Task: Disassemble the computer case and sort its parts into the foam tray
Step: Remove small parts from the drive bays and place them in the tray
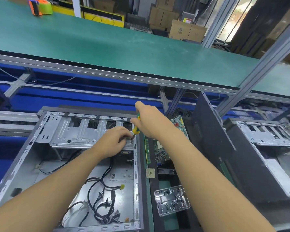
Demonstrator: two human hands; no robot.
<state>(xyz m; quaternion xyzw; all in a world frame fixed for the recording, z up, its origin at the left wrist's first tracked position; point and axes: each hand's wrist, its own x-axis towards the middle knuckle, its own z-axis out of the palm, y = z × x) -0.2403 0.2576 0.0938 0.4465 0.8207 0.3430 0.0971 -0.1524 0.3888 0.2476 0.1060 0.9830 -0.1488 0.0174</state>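
Observation:
An open computer case (22,161) lies flat on the bench in front of me, its side panel off and loose black cables (100,198) spread on its floor. My right hand (151,119) grips a green and yellow screwdriver (135,129) whose tip points down at the right end of the metal drive cage (80,133). My left hand (115,141) rests on that same corner of the cage, fingers curled beside the screwdriver tip. Right of the case is the black foam tray (153,190), which holds a memory stick (147,150), a circuit board (161,152) and a CPU chip (150,172).
A clear plastic box of screws (172,200) sits on the tray's near part. A black side panel (213,139) leans upright to the right, with a second open case (266,139) beyond it. Above runs a green shelf (107,42) carrying an orange tape dispenser (39,6).

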